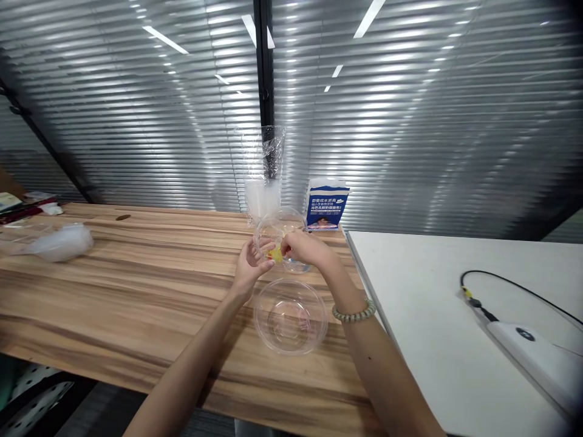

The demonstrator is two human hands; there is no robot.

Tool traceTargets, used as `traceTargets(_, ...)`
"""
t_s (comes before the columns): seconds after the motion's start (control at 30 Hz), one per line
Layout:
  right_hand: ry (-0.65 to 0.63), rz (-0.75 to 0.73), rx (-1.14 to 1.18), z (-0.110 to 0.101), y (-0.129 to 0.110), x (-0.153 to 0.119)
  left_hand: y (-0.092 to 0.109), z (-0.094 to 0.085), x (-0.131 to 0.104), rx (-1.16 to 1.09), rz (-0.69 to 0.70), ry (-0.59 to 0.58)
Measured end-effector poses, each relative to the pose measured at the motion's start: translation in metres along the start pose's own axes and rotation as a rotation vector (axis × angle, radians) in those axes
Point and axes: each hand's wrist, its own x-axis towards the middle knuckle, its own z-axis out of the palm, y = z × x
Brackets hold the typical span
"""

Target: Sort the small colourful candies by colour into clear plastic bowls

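Observation:
My left hand (251, 262) holds the side of a clear plastic bowl (279, 213), which is tilted with its opening towards me. Inside it, my right hand (301, 245) has its fingers curled and pinched at a small yellow packet (275, 254) with a bit of red on it. The fingertips partly hide the packet, and its exact kind is unclear. Some blue shows low in the same bowl, under the right hand. A second clear plastic bowl (290, 317) stands upright on the wooden table between my forearms, with faint pink marks in it.
Behind the tilted bowl stands a clear plastic bag (264, 197) with whitish contents. A blue printed package (326, 206) stands beside it. Far left lies a translucent bag (61, 243). A white table (428, 291) adjoins on the right, bearing a white device (532, 346) with a black cable.

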Motion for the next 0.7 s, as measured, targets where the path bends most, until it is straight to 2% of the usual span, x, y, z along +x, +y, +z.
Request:
traceTargets(0.3, 0.010, 0.016, -0.035, 0.005, -0.003, 0.002, 0.003, 0.002, -0.001, 0.028, 0.000, 0.023)
traceTargets(0.57, 0.211, -0.050, 0.113, 0.009, 0.013, 0.010, 0.004, 0.003, 0.000, 0.014, 0.015, 0.047)
traceTargets(0.7, 0.236, -0.121, 0.094, 0.008, 0.010, 0.009, 0.004, 0.003, 0.001, 0.002, 0.013, 0.058)
